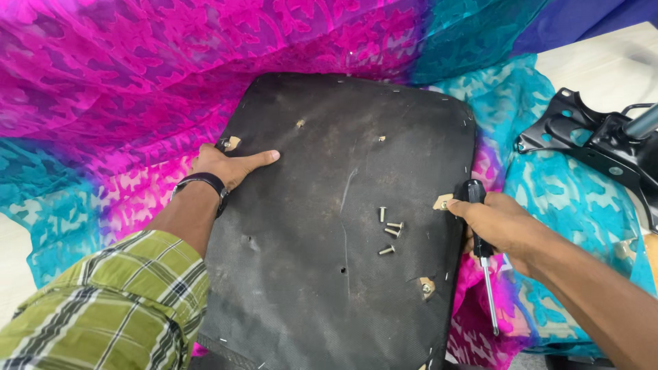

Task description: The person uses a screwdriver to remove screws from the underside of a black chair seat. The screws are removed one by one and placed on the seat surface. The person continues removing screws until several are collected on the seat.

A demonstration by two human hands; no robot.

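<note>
Sleeve: green plaid sleeve (pixel 103 301) covers my left arm.
Left hand (pixel 229 164): pressed flat on the black seat base (pixel 329 205).
Right hand (pixel 500 223): I grip a screwdriver (pixel 483 260), fingertips at a corner bolt (pixel 444 203).
Loose: four screws (pixel 389 231).

Black, scuffed seat panel (pixel 343 226); magenta-and-turquoise patterned cloth (pixel 103 89) from nine to three o'clock; green plaid sleeve (pixel 103 308) at seven; silver screws (pixel 391 231); black-handled screwdriver (pixel 483 260); black metal bracket (pixel 589 147) at two.
</note>
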